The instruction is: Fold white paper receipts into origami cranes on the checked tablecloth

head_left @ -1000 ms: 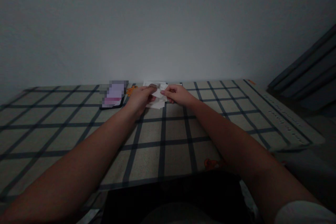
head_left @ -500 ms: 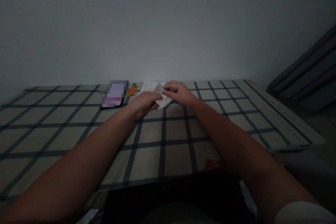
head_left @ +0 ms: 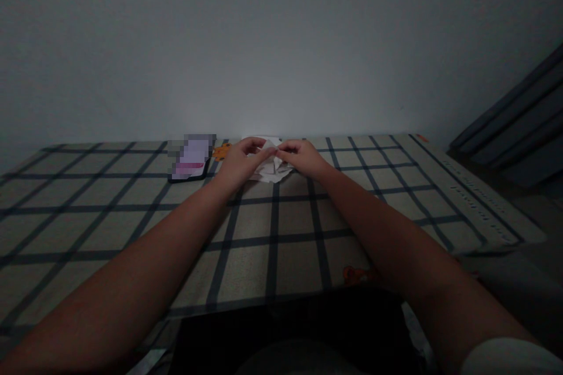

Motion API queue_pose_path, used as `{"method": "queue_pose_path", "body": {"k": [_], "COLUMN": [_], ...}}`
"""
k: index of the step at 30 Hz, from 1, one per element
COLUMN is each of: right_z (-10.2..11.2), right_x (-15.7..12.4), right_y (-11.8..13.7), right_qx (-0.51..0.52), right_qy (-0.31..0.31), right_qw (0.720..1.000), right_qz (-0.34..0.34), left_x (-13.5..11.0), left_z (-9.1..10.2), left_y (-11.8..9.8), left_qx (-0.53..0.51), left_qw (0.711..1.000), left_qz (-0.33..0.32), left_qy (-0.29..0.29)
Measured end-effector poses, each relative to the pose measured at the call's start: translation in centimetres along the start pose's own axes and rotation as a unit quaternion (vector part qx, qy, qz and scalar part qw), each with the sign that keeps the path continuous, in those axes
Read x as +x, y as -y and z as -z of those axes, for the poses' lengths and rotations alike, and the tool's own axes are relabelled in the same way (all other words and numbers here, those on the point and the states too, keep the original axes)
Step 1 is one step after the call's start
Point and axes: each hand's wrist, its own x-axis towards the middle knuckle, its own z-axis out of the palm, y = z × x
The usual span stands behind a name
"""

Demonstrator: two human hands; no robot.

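Note:
A folded piece of white paper (head_left: 272,169) lies far ahead of me on a checked cloth, close to the wall. My left hand (head_left: 240,161) pinches its upper left part, fingers closed on the paper. From the right, my right hand (head_left: 301,157) pinches the same paper, and the fingertips of both hands meet over its top. Both forearms stretch out across the cloth. Much of the paper is hidden under my fingers.
A phone (head_left: 190,158) with a lit, blurred screen lies just left of my left hand. A small orange print (head_left: 220,151) shows beside it. The beige checked cloth (head_left: 272,228) ends at the wall; a dark slanted panel (head_left: 514,123) stands at right.
My left hand has risen from the paper's lower left to its top, meeting the right fingertips. The paper looks more folded and bunched than a second ago.

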Motion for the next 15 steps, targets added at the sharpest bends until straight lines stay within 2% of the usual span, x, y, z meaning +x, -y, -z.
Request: {"method": "queue_pose_path", "body": {"k": [6, 15], "right_z": [-0.34, -0.17], "right_x": [0.02, -0.23], "right_y": [-0.03, 0.25], "right_qx": [-0.006, -0.007], "right_qy": [0.015, 0.018], "right_qw": [1.000, 0.999], "right_qz": [0.018, 0.025], "left_x": [-0.38, -0.18], "left_z": [0.30, 0.30], "left_y": [-0.75, 0.06], "left_qx": [0.073, 0.018], "left_qw": [0.995, 0.999], "left_qz": [-0.074, -0.027], "left_qy": [0.010, 0.000]}}
